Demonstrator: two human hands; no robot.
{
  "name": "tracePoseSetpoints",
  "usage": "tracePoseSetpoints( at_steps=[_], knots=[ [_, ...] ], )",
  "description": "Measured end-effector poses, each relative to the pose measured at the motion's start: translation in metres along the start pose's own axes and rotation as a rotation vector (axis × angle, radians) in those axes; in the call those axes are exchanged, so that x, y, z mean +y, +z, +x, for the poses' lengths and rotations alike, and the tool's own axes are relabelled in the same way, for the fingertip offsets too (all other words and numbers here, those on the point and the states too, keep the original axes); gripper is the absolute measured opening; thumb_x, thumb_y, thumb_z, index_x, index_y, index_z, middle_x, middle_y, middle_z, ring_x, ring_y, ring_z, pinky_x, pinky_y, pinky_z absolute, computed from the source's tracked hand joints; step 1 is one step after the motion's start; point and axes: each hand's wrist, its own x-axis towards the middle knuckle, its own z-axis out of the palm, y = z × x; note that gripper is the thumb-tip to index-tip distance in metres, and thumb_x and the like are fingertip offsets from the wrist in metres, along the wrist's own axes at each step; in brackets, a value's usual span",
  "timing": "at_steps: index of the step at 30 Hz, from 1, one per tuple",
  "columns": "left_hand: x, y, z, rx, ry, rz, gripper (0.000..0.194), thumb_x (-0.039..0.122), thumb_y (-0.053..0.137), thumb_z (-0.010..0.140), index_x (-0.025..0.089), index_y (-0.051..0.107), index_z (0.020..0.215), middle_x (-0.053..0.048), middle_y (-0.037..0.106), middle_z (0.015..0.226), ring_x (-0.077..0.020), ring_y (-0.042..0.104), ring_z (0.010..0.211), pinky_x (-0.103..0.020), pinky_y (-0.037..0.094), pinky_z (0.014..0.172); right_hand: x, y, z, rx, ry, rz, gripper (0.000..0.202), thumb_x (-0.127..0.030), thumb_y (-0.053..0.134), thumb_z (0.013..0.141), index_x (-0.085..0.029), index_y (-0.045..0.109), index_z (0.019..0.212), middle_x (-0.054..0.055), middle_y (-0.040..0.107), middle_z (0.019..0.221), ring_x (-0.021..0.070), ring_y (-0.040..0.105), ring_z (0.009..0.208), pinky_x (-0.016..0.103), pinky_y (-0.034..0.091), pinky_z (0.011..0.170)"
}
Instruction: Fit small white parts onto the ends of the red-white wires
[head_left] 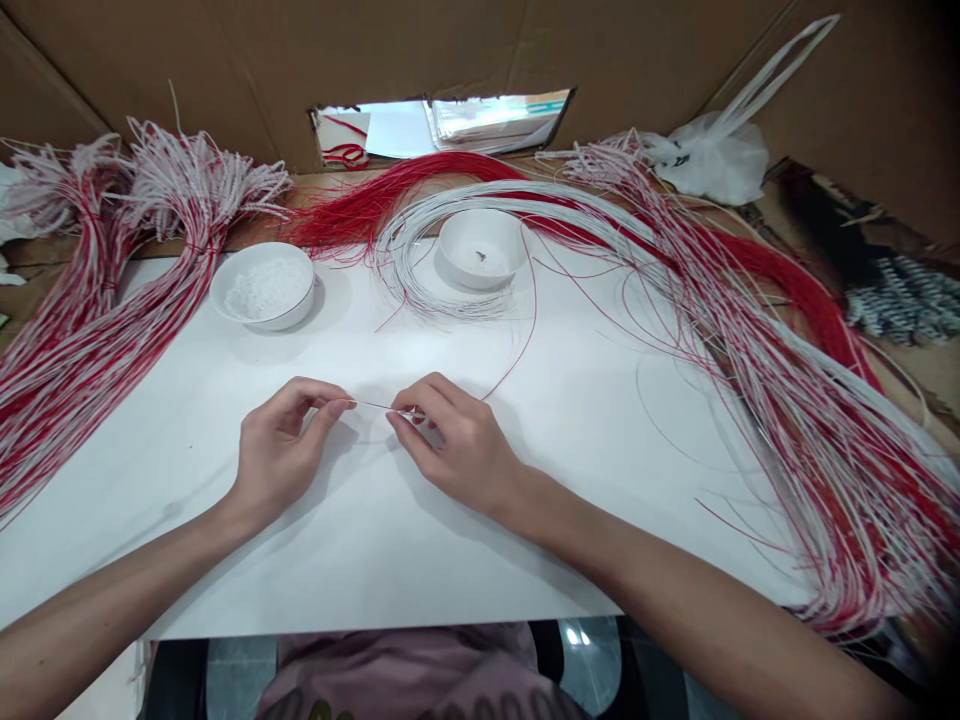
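Both hands meet over the white tabletop (360,560), each closed in a pinch. Between them a short, thin wire (371,405) is stretched almost level. My left hand (281,450) grips its left end with thumb and index finger. My right hand (465,440) pinches the other part, its remaining fingers curled beneath. A red strand (534,310) runs from behind the right hand up toward the round white bowl (452,268) at the back; whether it joins the held wire is hidden. Another white bowl (281,318), filled with small white pieces, stands beyond my left hand.
Red-and-white wire bundles (161,310) lie at left, and a larger bundle (757,370) covers the right edge. Loose red wires (420,180) and a white coil (394,235) lie at the back. A cardboard wall (637,60) and plastic bag (720,165) stand behind.
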Motion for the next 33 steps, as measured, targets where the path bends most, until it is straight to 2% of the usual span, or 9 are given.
tracePoseSetpoints(
  at_steps=[3, 12, 19, 22, 26, 29, 31, 33],
  knots=[
    [0.000, 0.000, 0.002, 0.052, 0.023, 0.005, 0.006, 0.025, 0.066, 0.086, 0.021, 0.068, 0.083, -0.002, 0.070, 0.085, -0.0149, 0.066, 0.081, -0.027, 0.053, 0.071, 0.002, 0.000, 0.000, 0.001, -0.011, 0.015, 0.011, -0.019, 0.051, 0.095, -0.016, 0.059, 0.089, 0.003, 0.060, 0.085, 0.0096, 0.056, 0.069, 0.022, 0.046, 0.059],
    [-0.004, -0.002, 0.005, 0.112, 0.034, -0.021, 0.006, 0.026, 0.067, 0.085, 0.020, 0.066, 0.085, -0.002, 0.069, 0.084, -0.0149, 0.065, 0.079, -0.028, 0.052, 0.071, 0.002, -0.002, 0.001, 0.007, 0.051, 0.024, 0.009, -0.018, 0.052, 0.095, -0.017, 0.058, 0.088, 0.002, 0.060, 0.085, 0.0097, 0.057, 0.070, 0.022, 0.047, 0.061],
    [-0.007, -0.001, 0.009, 0.079, 0.044, -0.030, 0.011, 0.029, 0.065, 0.087, 0.021, 0.064, 0.094, -0.004, 0.068, 0.095, -0.0171, 0.064, 0.090, -0.030, 0.053, 0.077, 0.001, -0.002, 0.001, 0.018, 0.053, 0.036, 0.010, -0.019, 0.051, 0.096, -0.017, 0.057, 0.088, 0.002, 0.060, 0.085, 0.0099, 0.057, 0.070, 0.022, 0.047, 0.060],
    [-0.010, -0.002, 0.009, 0.143, 0.143, 0.062, 0.016, 0.030, 0.065, 0.086, 0.022, 0.063, 0.100, -0.004, 0.064, 0.101, -0.0174, 0.061, 0.091, -0.032, 0.053, 0.076, 0.001, -0.001, 0.000, 0.028, 0.051, 0.035, 0.010, -0.019, 0.051, 0.096, -0.017, 0.057, 0.089, 0.002, 0.060, 0.084, 0.0101, 0.057, 0.070, 0.023, 0.048, 0.061],
    [-0.009, -0.004, 0.003, 0.218, 0.417, 0.281, 0.017, 0.021, 0.068, 0.083, 0.024, 0.064, 0.098, -0.003, 0.063, 0.089, -0.0172, 0.060, 0.081, -0.033, 0.051, 0.071, 0.001, -0.001, 0.000, 0.032, 0.043, 0.026, 0.010, -0.019, 0.051, 0.096, -0.017, 0.057, 0.089, 0.002, 0.059, 0.083, 0.0100, 0.057, 0.070, 0.023, 0.047, 0.060],
    [-0.003, -0.004, -0.004, 0.111, 0.568, 0.338, 0.028, 0.012, 0.067, 0.081, 0.025, 0.061, 0.105, 0.000, 0.066, 0.084, -0.0152, 0.062, 0.072, -0.031, 0.051, 0.067, 0.002, 0.000, -0.001, 0.030, 0.042, 0.021, 0.010, -0.019, 0.051, 0.096, -0.017, 0.057, 0.089, 0.002, 0.059, 0.083, 0.0100, 0.057, 0.070, 0.022, 0.048, 0.060],
    [0.000, -0.003, -0.006, 0.006, 0.579, 0.334, 0.030, 0.013, 0.066, 0.083, 0.025, 0.060, 0.110, 0.001, 0.068, 0.082, -0.0145, 0.064, 0.069, -0.030, 0.052, 0.065, 0.002, 0.001, -0.001, 0.031, 0.034, 0.024, 0.010, -0.019, 0.052, 0.096, -0.017, 0.058, 0.089, 0.002, 0.059, 0.083, 0.0100, 0.057, 0.070, 0.022, 0.048, 0.060],
    [0.001, -0.002, -0.005, -0.029, 0.547, 0.336, 0.029, 0.015, 0.065, 0.085, 0.024, 0.060, 0.112, 0.001, 0.070, 0.083, -0.0150, 0.065, 0.071, -0.030, 0.054, 0.067, 0.001, 0.002, -0.002, 0.032, 0.015, 0.031, 0.010, -0.019, 0.052, 0.096, -0.016, 0.058, 0.089, 0.002, 0.060, 0.083, 0.0099, 0.057, 0.071, 0.022, 0.048, 0.061]
  ],
)
